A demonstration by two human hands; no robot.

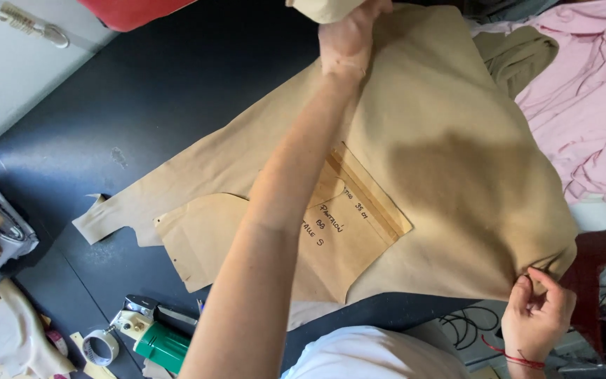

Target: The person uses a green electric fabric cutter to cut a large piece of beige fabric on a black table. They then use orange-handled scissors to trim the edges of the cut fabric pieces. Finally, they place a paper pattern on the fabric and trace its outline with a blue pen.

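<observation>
Tan cloth (443, 175) spread over the dark tabletop (156, 91), covering most of it from centre to 3 o'clock; looks soft, light and limp, draping off the near edge and wrinkling where pulled; likely to sag and slide rather than hold shape, so best taken at edges or corners with a pinch, both ends at once. Left hand (348, 35) at 12 o'clock, arm stretched across, grip closed on the far fold of cloth, lifting it slightly; right hand (538, 312) at 5 o'clock, fingertips pinched together on the near corner. Under the cloth, a paper pattern (247, 235) in brown, flat and stiffer, partly covered, with handwriting on it; probably thin and easy to crease or tear, apt to shift if the cloth drags.

Around: green cutter (152, 337) at 7 o'clock, with a tape roll (99, 347) just beside it; pink fabric (583, 105) heaped at 2 o'clock, touching the cloth's far right edge; olive cloth (517, 56) beside that; black cables (468, 323) below the near edge. Own left arm crossing the pattern, hiding part of it.
</observation>
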